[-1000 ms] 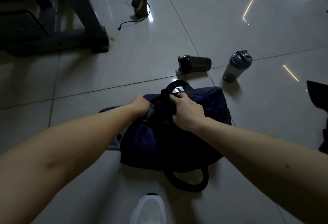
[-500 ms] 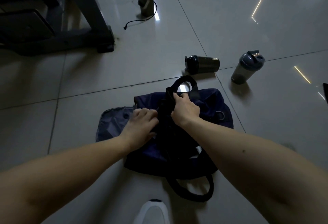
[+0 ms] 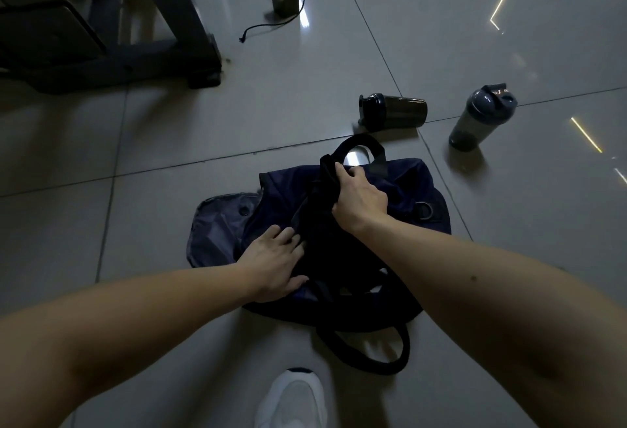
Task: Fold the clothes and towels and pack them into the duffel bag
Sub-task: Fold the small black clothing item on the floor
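right hand (image 3: 359,198) fists the black garment (image 3: 317,210) for stuffing, I reckon; left hand (image 3: 274,259) flat (fingers straight) pinning the duffel bag (image 3: 407,186)

Bare floor (image 3: 135,156) lies open left of the bag (image 3: 407,186). Just beyond the bag's far edge a lying bottle (image 3: 393,112) blocks the way, and a standing bottle (image 3: 481,118) is at the far right. A dark frame (image 3: 112,57) fills the far-left corner. A white shoe (image 3: 295,400) sits near the bag's near strap (image 3: 366,356). Over the bag's middle, the right hand (image 3: 359,196) grips a black garment (image 3: 324,176). The left hand (image 3: 274,258) rests on the bag's left side.
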Demonstrator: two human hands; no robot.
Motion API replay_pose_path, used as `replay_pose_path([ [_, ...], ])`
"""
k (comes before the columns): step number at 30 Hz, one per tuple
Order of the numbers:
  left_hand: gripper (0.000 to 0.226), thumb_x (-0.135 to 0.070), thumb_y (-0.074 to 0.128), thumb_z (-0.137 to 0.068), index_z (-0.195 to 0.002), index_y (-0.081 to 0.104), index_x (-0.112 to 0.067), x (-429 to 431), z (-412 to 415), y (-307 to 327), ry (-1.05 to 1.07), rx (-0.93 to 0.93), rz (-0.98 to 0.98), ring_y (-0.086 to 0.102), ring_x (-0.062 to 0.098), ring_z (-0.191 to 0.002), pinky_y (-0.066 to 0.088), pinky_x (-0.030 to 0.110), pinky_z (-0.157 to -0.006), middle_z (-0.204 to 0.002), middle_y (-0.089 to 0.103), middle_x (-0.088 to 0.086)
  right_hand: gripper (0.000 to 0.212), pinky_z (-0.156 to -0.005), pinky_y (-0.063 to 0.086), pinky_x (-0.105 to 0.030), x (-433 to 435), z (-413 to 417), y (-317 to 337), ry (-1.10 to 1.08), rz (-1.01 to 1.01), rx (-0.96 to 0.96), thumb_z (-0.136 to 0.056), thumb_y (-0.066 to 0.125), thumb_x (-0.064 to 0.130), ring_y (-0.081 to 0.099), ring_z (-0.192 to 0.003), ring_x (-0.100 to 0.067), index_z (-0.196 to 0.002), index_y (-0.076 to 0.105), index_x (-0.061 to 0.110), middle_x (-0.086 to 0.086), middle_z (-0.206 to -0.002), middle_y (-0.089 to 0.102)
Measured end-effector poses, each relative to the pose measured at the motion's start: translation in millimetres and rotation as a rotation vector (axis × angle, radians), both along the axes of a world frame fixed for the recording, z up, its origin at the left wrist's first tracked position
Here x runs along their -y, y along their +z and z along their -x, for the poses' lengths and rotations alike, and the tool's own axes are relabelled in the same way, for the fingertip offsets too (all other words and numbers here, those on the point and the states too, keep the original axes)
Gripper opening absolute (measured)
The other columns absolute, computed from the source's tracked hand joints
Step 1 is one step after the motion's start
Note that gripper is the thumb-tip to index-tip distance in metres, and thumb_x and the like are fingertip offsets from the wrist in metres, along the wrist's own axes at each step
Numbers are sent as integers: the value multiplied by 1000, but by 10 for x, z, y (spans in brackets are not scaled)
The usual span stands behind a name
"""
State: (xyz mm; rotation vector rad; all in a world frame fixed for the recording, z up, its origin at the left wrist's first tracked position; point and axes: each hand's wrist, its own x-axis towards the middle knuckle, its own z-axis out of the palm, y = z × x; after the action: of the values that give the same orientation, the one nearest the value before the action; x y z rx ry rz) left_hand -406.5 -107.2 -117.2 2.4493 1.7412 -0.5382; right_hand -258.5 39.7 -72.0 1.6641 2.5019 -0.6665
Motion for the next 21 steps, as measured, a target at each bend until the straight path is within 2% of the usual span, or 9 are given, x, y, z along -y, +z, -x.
replay_pose_path([
  [5, 47, -57, 40, -95, -118, 53, -18, -15, -41, 1, -53, 53, 47, 40, 24, -114, 25, 41, -104, -114, 63, -1, 78, -74, 39, -39, -24, -39, 18, 8, -6, -8, -92, 61, 21, 62, -109, -35, -157, 19, 31, -8, -147, 35],
  [13, 31, -46, 53, -90, -111, 59, -24, 46, -117, -65, 56, 93, 98, 40, 24, -112, 24, 43, -103, -108, 60, -5, 79, -74, 40, -39, -57, -36, 6, 19, -11, 5, -91, 60, 19, 62, -108, -35, -157, 19, 31, -7, -147, 37],
  [17, 11, -33, 67, -82, -92, 64, -34, 185, -89, -23, 31, 312, -135, 49, 19, -101, 28, 37, -94, -91, 56, -14, 77, -72, 40, -39, -84, -19, -5, -8, -4, 11, -92, 60, 21, 62, -106, -35, -156, 21, 32, -8, -145, 38],
  [21, 8, -24, 69, -87, -91, 67, -30, 389, -71, 128, -205, 452, -354, 53, 17, -105, 34, 38, -99, -103, 61, -11, 73, -73, 42, -39, -84, 42, 20, -57, 34, 50, -92, 63, 24, 61, -111, -36, -154, 26, 29, -9, -145, 38],
])
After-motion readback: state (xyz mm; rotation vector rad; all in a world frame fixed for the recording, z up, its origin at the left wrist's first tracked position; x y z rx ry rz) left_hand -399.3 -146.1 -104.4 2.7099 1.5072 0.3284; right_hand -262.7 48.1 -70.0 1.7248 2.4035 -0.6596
